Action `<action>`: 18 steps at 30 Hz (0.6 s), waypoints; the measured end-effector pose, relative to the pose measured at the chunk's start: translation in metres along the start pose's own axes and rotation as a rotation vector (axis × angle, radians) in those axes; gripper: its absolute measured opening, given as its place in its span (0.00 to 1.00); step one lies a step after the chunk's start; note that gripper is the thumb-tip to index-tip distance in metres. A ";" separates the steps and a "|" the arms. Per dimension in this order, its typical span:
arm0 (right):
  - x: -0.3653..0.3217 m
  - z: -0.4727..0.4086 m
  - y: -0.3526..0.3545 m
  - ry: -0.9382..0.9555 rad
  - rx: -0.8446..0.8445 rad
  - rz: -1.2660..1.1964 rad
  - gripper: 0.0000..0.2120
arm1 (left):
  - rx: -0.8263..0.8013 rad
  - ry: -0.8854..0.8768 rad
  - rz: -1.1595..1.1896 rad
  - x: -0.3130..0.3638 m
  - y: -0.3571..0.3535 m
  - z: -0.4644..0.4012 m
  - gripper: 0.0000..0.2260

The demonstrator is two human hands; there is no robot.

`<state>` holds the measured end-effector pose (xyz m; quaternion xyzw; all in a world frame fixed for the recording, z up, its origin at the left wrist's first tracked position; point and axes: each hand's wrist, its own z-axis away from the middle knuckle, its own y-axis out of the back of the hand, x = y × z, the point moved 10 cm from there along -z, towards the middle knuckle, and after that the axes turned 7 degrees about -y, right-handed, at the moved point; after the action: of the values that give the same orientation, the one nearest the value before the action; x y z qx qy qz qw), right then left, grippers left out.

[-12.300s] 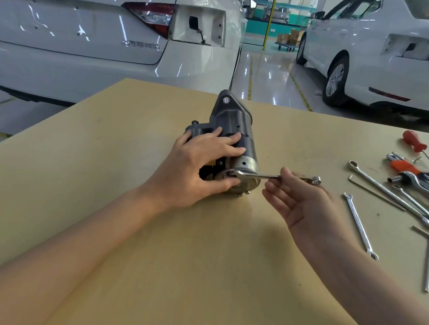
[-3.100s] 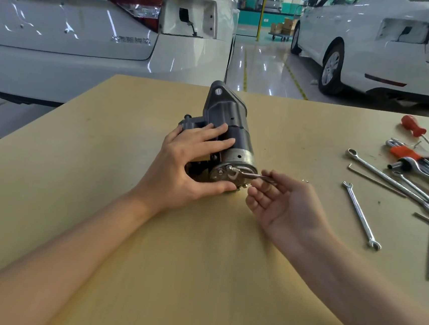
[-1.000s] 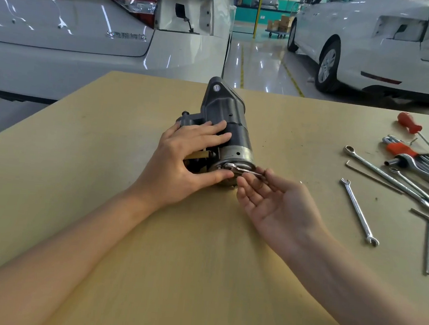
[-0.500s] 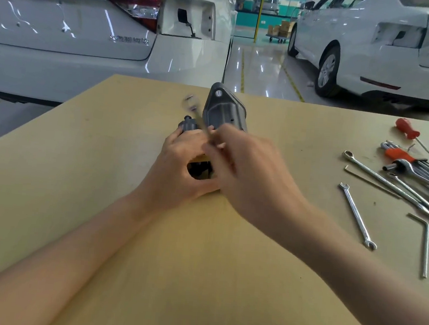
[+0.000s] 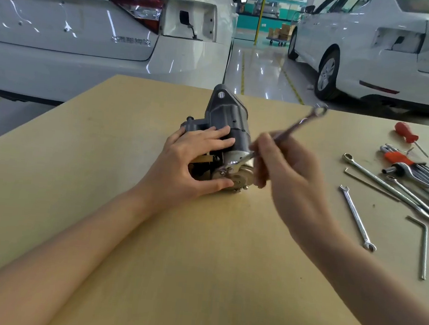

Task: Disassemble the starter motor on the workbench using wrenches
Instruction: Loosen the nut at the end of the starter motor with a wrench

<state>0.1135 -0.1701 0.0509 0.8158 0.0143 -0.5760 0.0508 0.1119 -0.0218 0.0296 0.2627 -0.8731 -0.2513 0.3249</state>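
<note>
The starter motor lies on its side near the middle of the tan desk, its dark grey nose housing pointing away from the person and its shiny metal end cap facing them. The left hand lies over the motor's left side: the fingers are spread across the top of the dark body and the thumb is hooked under the near end cap, so the hand clasps the motor and pins it to the desk.

The right hand is just to the right of the end cap, blurred, with its fingers curled around the shank of a combination wrench. The wrench's open end sits at a fastener on the end cap, touching it, while the shank slants up and away to the right, its ring end raised above the desk's far edge.

Well to the right on the desk lie loose tools: a slim open-end wrench, a long ring wrench, an L-shaped hex key, an orange-holdered hex key set and a red-handled screwdriver. Beyond the desk stand two white cars.
</note>
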 end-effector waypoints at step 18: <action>0.101 0.032 -0.019 -0.887 0.074 -0.926 0.11 | 0.002 0.033 -0.038 0.004 0.000 0.000 0.30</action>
<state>0.1154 -0.1584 -0.0557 0.4105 0.3226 -0.8212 -0.2302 0.1092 -0.0242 0.0318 0.2835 -0.8629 -0.2521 0.3340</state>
